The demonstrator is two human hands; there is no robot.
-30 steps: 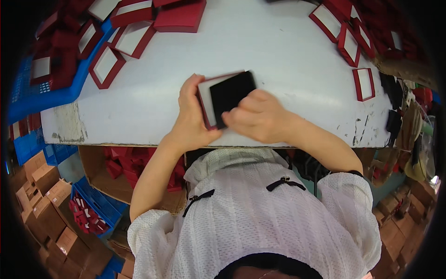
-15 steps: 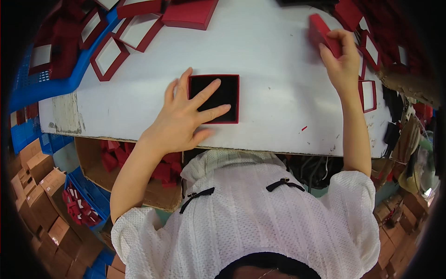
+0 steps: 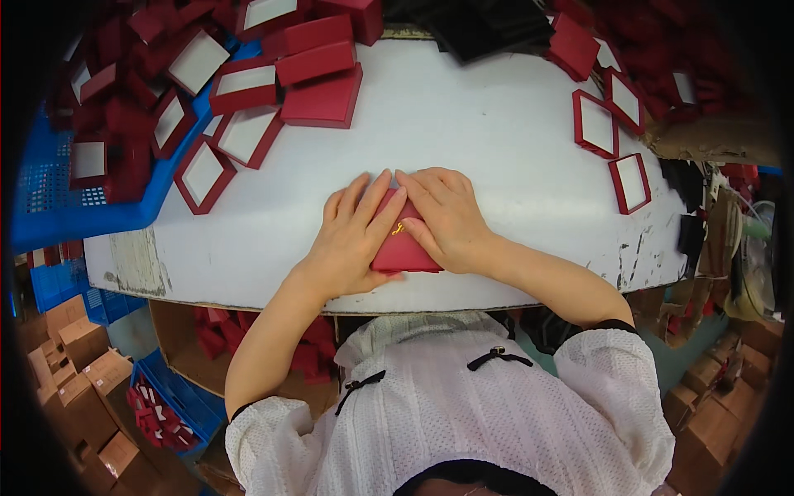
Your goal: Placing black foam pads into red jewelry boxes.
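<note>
A red gift box (image 3: pixel 405 254) lies near the front edge of the white table, its lid on and a small gold mark on top. My left hand (image 3: pixel 349 240) wraps its left side, fingers pointing to the far edge and thumb at the near edge. From the other side my right hand (image 3: pixel 453 219) holds it, its thumb resting on the lid and its fingers curled over the far right corner. The fingertips of both hands almost meet at the far edge. The lid hides the inside of the box.
At the far left, a blue crate (image 3: pixel 91 223) is heaped with red box parts. Beside it on the table lie stacked red boxes (image 3: pixel 322 97). Black flat pieces (image 3: pixel 480 29) lie at the back. Several white-lined red lids or trays (image 3: pixel 631 183) sit at the right edge.
My right hand has brought the red lid from the far right onto the black-lined box. My left hand has moved from inside the box to its left side.
</note>
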